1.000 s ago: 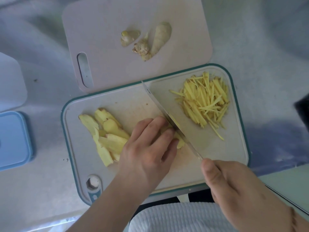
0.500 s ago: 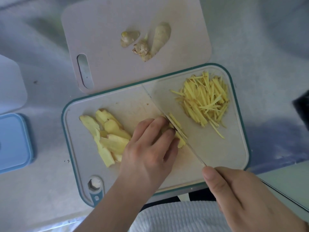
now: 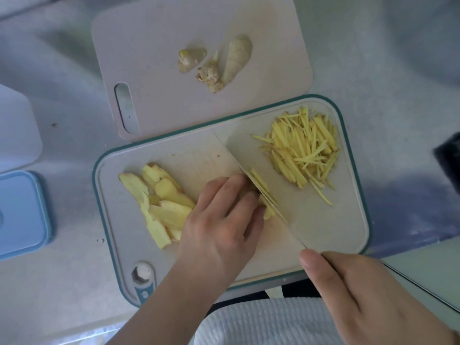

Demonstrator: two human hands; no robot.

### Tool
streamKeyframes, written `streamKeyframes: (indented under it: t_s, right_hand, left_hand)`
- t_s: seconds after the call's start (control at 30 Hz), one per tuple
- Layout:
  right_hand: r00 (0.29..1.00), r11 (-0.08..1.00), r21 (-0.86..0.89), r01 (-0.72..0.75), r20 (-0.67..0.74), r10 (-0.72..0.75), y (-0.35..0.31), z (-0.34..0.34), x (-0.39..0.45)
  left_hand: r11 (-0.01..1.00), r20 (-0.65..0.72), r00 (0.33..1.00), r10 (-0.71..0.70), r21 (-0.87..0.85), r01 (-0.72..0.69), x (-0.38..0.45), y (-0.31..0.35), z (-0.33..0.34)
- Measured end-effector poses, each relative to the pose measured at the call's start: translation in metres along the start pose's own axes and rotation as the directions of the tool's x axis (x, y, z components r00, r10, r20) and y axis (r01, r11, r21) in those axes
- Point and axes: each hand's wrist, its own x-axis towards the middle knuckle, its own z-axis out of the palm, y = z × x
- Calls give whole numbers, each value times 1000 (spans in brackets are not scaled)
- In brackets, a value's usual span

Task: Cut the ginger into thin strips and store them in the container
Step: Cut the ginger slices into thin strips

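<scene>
Since the frame 1 second back, my knife (image 3: 258,185) has worked a little further left into the slice under my fingers, and a few more cut strips (image 3: 261,185) now lie against the blade's right face. My left hand (image 3: 221,225) has crept left with it.

From the head camera, my left hand presses down with curled fingers on the ginger slice being cut (image 3: 266,211), near the middle of the teal-rimmed cutting board (image 3: 358,220); only a small yellow edge of it shows past my fingertips. My right hand (image 3: 353,292) is clenched round the knife handle at the board's near right edge, thumb pointing up the blade. The blade runs diagonally from there toward the board's far edge.

Left of my left hand lies a heap of uncut ginger slices (image 3: 159,202), overlapping one another. On the board's far right sits the pile of finished strips (image 3: 303,150), well apart from the blade.

Beyond it, a pale pink board (image 3: 154,46) holds 3 ginger offcuts (image 3: 214,63). At the far left edge, on the grey counter (image 3: 373,58), sits the blue container (image 3: 22,215), with its lid on; no ginger is visible in it.
</scene>
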Motion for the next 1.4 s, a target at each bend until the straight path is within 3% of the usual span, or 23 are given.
streamKeyframes:
  t_s: [0.2, 0.43, 0.6, 0.73, 1.07, 1.13, 1.27, 1.4]
  right_hand:
    - [999, 999, -14, -46, -3, 46, 1, 3, 0]
    - [996, 994, -86, 67, -56, -72, -1, 2, 1]
    - [998, 999, -6, 36, 45, -36, -1, 7, 14]
    - [960, 987, 146, -62, 278, 19, -10, 6, 43]
    - [999, 1000, -17, -12, 47, 13, -4, 1, 7]
    - [996, 999, -27, -25, 85, 27, -7, 6, 17]
    - [954, 981, 175, -84, 299, 28, -19, 9, 47]
    - [966, 987, 142, -70, 258, 31, -22, -4, 33]
  left_hand:
    - [1000, -2, 1000, -14, -9, 14, 0, -1, 1]
    - [1000, -19, 1000, -12, -15, 11, -1, -1, 2]
    - [1000, -25, 1000, 4, -5, -4, -1, 0, 2]
    - [1000, -13, 1000, -16, 12, 17, -2, 2, 2]
    - [999, -19, 1000, -15, 30, 16, -3, 2, 1]
    - [1000, -14, 1000, -8, 30, 9, -4, 1, 2]
    - [999, -22, 1000, -11, 39, 12, -4, 1, 2]
    - [999, -45, 999, -22, 29, 23, -3, 2, 1]
